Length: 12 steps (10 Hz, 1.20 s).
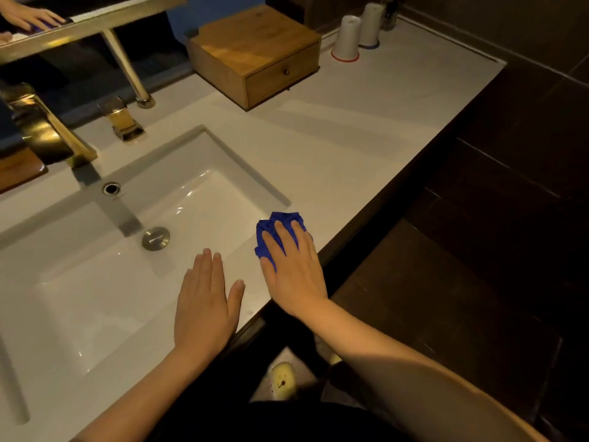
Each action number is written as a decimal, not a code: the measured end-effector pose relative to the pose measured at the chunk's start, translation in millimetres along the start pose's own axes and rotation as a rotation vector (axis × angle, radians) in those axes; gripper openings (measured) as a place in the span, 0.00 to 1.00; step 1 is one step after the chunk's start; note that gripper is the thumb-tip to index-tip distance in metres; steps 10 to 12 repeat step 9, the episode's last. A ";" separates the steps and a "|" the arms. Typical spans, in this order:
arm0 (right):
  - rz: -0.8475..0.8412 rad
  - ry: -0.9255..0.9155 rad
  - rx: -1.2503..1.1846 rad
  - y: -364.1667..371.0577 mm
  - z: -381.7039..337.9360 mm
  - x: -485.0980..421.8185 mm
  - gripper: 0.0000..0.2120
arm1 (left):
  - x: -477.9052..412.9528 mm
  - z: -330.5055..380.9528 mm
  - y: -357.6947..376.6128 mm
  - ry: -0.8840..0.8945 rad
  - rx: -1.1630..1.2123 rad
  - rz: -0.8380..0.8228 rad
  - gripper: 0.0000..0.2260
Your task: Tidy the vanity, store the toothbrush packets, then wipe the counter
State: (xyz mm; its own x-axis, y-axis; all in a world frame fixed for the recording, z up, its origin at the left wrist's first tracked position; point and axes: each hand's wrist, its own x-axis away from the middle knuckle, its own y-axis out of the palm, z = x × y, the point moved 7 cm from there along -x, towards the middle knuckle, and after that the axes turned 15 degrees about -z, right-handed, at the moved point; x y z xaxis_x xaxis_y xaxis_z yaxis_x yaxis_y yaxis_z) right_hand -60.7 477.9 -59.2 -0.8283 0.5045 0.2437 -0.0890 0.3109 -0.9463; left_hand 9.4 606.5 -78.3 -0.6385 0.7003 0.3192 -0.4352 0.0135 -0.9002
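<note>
A crumpled blue cloth point(280, 222) lies on the white counter point(366, 132) at the near right corner of the sink point(223, 148). My right hand point(294, 269) presses flat on top of it, fingers spread over the cloth. My left hand point(205, 301) rests flat and empty on the sink's front rim, fingers together and thumb apart. A wooden box point(251, 52) with one small shut drawer stands at the back of the counter. No toothbrush packets are in sight.
Two upturned white cups point(347, 38) stand at the far right back. A gold faucet point(44, 129) and handle point(122, 121) sit behind the basin, with a drain plug point(155, 238) inside it. The counter's front edge drops to a dark floor on the right.
</note>
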 end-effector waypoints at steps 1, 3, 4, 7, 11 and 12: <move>-0.023 -0.038 -0.010 4.0 -8.0 1.4 0.27 | 0.9 2.0 -1.2 -0.002 0.015 0.003 0.33; -0.086 -0.176 -0.033 10.9 -24.6 7.9 0.31 | -0.2 -0.1 -1.7 -0.006 0.010 -0.007 0.34; -0.121 -0.238 -0.053 10.0 -31.3 12.8 0.29 | 5.6 -3.2 -1.4 -0.023 0.042 -0.011 0.33; -0.247 -0.393 -0.352 7.7 -29.1 13.7 0.26 | 20.4 9.8 -21.5 -0.028 0.275 0.036 0.24; -0.163 -0.372 -0.749 -18.7 15.1 30.0 0.25 | 6.0 73.1 -59.1 0.174 0.339 0.136 0.15; -0.163 -0.372 -0.749 -18.7 15.1 30.0 0.25 | 6.0 73.1 -59.1 0.174 0.339 0.136 0.15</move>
